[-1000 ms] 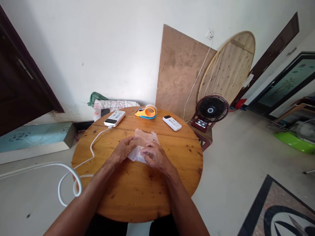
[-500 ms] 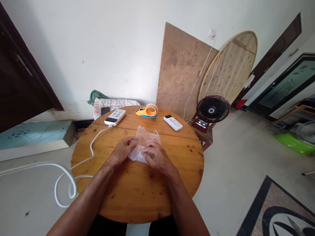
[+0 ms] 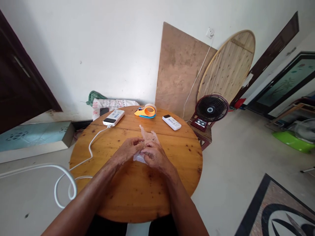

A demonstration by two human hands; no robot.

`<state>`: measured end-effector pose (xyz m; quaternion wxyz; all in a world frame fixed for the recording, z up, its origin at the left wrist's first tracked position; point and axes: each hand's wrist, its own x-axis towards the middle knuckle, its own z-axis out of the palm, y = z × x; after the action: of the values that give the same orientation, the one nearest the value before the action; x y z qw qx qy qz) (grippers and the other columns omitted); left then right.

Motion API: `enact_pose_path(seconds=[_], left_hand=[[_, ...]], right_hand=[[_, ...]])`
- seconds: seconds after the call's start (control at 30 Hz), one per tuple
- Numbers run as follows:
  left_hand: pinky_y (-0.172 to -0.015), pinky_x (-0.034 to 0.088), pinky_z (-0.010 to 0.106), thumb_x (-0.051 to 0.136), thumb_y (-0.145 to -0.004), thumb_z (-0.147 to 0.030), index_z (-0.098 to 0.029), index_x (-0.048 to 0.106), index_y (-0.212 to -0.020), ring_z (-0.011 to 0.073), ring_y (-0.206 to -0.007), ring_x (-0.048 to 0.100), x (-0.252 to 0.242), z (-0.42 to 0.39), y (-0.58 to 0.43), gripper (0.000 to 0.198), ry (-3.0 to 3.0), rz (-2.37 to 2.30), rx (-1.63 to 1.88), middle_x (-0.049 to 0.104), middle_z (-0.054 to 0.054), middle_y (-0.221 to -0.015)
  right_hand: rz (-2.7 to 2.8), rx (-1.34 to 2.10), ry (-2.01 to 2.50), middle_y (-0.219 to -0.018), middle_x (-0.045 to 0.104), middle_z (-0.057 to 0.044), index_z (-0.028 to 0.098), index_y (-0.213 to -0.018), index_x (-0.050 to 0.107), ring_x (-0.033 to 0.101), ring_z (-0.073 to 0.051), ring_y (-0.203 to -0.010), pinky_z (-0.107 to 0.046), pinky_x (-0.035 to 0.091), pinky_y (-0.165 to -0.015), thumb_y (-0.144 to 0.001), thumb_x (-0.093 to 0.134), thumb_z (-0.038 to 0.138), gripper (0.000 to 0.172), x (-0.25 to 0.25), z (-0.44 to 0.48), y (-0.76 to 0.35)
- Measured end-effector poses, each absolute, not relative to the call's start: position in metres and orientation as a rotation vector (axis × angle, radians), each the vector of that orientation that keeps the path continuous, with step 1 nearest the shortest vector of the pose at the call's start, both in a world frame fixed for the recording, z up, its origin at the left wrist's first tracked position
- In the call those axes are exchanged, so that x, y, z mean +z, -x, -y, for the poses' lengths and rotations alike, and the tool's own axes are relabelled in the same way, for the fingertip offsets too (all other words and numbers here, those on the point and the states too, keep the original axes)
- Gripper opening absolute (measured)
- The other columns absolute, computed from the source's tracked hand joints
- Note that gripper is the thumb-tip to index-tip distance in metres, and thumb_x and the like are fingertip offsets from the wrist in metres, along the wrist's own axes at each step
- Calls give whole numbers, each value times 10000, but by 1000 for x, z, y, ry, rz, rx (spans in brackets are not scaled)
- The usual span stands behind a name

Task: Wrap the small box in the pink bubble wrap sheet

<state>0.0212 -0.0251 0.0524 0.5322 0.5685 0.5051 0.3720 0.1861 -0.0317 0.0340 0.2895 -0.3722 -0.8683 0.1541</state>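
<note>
A thin, see-through plastic bag (image 3: 151,137) lies crumpled near the middle of the round wooden table. My left hand (image 3: 131,148) pinches its left side, fingers bent inward. Close against it, my right hand (image 3: 154,154) has its fingers curled on the bag's near part. Something whitish shows through the plastic under the fingers, but I cannot make out what it is. Beyond the bag stands an orange and blue tape dispenser (image 3: 147,111). A white power bank (image 3: 113,117) with a cable plugged in lies to the left, and another white power bank (image 3: 171,122) to the right.
The round table (image 3: 137,193) fills the space before me. A white cable (image 3: 91,144) runs off its left edge in loops. Past the right edge a dark fan (image 3: 211,109) stands on a stool. Boards lean on the wall, and printed sacks (image 3: 118,104) lie behind the table.
My left hand has moved right, up to my right hand, folding the left side of the bag inward. The bag now looks narrower. The view has shifted slightly.
</note>
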Motion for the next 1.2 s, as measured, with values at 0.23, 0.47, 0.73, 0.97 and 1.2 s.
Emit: enact_pose_path(seconds=[0.23,0.47,0.73,0.97,1.2], left_hand=[[-467,302,212,547,-683,-410,-143,619,-725,118,-514,459,45,29,-2,280,-1587,-1549,841,531,-37,-559],[-457,246,210,477,-651,-346,-171,503,-596,95,-483,379,21,17,11,185,-1547,-1568,866,419,-64,-505],[-476,271,222,483,-629,-329,-179,485,-592,109,-513,424,17,13,8,155,-1647,-1713,809,477,-44,-531],[-455,268,215,525,-631,-338,-178,480,-609,100,-487,419,26,16,0,168,-1622,-1692,874,474,-49,-519],[-399,359,212,557,-640,-370,-162,522,-711,100,-419,468,37,23,-9,223,-1235,-1246,906,534,-45,-517]], right_hand=[[2308,416,1052,-930,575,-23,235,-924,700,506,-174,-914,-332,385,-868,-785,574,158,203,34,33,-186],[2307,393,1046,-941,581,-28,236,-979,695,510,-171,-922,-316,371,-874,-787,582,157,237,32,33,-186],[2311,361,1065,-945,571,-24,232,-1008,664,496,-169,-914,-316,358,-870,-817,558,192,222,34,35,-185],[2428,243,1109,-937,546,-24,248,-1092,632,460,-175,-908,-329,314,-876,-797,527,151,327,43,39,-181],[2467,144,1135,-922,530,-34,235,-1018,637,447,-190,-925,-342,286,-889,-778,512,145,286,47,42,-177]])
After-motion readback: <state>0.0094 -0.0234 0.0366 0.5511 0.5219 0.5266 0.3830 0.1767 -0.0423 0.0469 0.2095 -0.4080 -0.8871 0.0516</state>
